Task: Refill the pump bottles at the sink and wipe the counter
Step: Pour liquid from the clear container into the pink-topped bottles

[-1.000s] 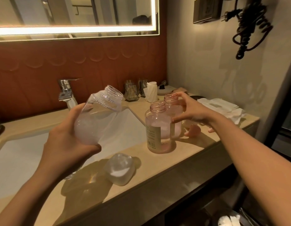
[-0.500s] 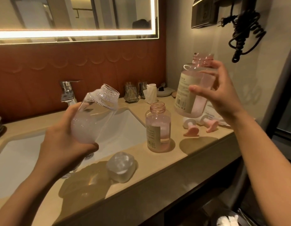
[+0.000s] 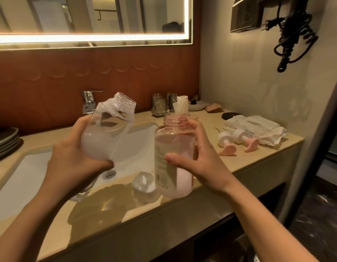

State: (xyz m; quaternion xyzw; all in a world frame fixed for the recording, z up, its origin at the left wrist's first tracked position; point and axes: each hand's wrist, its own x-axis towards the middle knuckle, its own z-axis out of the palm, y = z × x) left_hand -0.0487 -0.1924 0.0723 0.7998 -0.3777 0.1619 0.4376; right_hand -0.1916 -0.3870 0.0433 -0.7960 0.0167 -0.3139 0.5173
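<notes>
Nearest: counter (image 3: pixel 116 220), front edge bare, with 1 clear cap (image 3: pixel 145 183) lying loose beside the sink (image 3: pixel 27 178).

Left hand (image 3: pixel 69 163) wraps the base of the clear bottle (image 3: pixel 105 133). The bottle is uncapped, tilted with its neck toward the right, and holds cloudy white liquid in its lower part.

Right hand (image 3: pixel 199 163) grips the pink bottle (image 3: pixel 173 142), thumb in front and fingers round the shoulder. It is upright and open-necked, low over the counter edge; I cannot tell if the base touches.

The 2 necks are near but not aligned.

Farther: 2 pump heads (image 3: pixel 227 146) lie on the counter; faucet (image 3: pixel 88 100) behind.

Risks, as I judge them:
- Tipping before the mouths line up would spill on the counter or over the edge.
- Both necks are narrow, so a fast pour may overshoot.
- Wet plastic could slip in either grip.
</notes>
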